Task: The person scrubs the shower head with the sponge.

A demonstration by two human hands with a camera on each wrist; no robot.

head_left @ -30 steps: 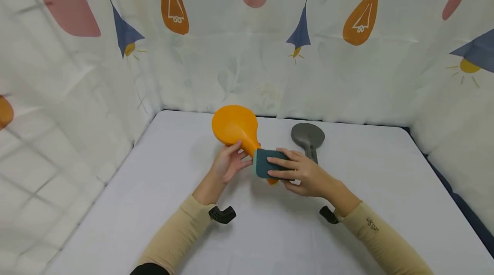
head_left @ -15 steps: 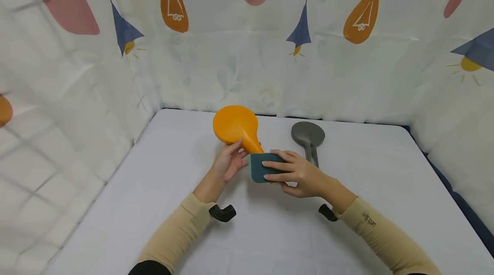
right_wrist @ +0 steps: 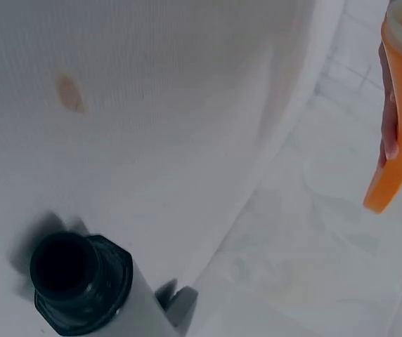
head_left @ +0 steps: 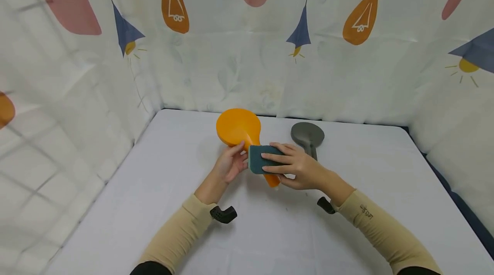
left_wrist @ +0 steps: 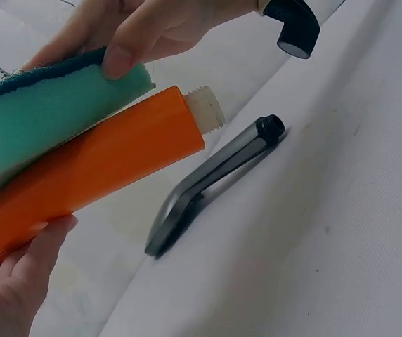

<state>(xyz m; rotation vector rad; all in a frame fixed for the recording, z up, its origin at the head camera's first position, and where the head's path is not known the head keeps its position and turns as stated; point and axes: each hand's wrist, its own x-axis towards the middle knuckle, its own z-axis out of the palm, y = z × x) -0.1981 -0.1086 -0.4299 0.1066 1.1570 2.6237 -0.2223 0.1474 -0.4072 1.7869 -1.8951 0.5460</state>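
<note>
Centrally, left hand [head_left: 228, 164] gripping orange round-headed plastic showerhead [head_left: 238, 126], right hand [head_left: 302, 167] grasping teal rectangular foam sponge [head_left: 256, 160] against it.

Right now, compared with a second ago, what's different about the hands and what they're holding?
The right hand and its sponge have moved slightly left and away from the person, toward the round head of the orange shower head, baring more handle end. The orange shower head shifted slightly right and nearer. Nothing was grabbed or released: the left hand still holds it. The gray shower head stayed put.
</note>
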